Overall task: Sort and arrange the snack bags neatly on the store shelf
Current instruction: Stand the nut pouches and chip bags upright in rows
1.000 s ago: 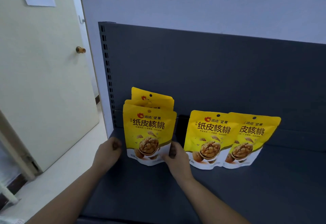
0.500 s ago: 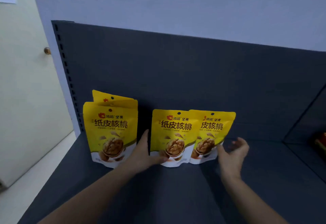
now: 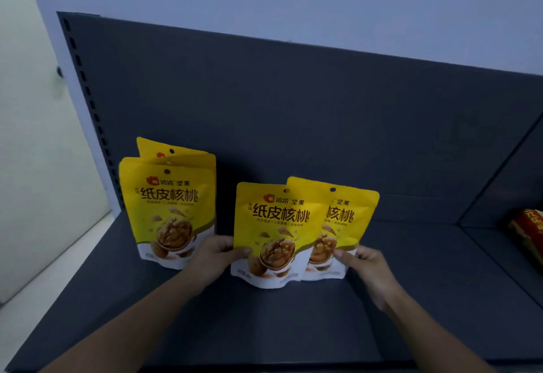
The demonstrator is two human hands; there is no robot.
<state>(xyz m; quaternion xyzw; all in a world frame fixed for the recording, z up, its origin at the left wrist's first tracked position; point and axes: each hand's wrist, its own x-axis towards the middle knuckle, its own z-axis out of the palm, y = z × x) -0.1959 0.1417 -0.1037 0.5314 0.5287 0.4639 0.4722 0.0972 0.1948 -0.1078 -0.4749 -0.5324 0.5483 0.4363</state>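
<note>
Yellow walnut snack bags stand on a dark grey shelf [image 3: 293, 322]. At the left is a stack of bags [image 3: 170, 211], one behind another, leaning on the back panel. In the middle stands a front bag [image 3: 270, 231] that overlaps a second bag [image 3: 343, 222] on its right. My left hand [image 3: 217, 255] pinches the lower left edge of the front middle bag, thumb on its face. My right hand [image 3: 364, 264] grips the lower right edge of the second bag.
A red and gold package [image 3: 529, 234] lies at the far right of the shelf. The slotted upright [image 3: 85, 102] bounds the shelf on the left, with a cream door [image 3: 29, 137] and pale floor beyond. The dark back panel [image 3: 293, 114] rises behind the bags.
Both hands left the left stack and moved right to the middle pair. Half a second ago they were open beside the pair; now each grips a bag's lower edge. The view has shifted right.
</note>
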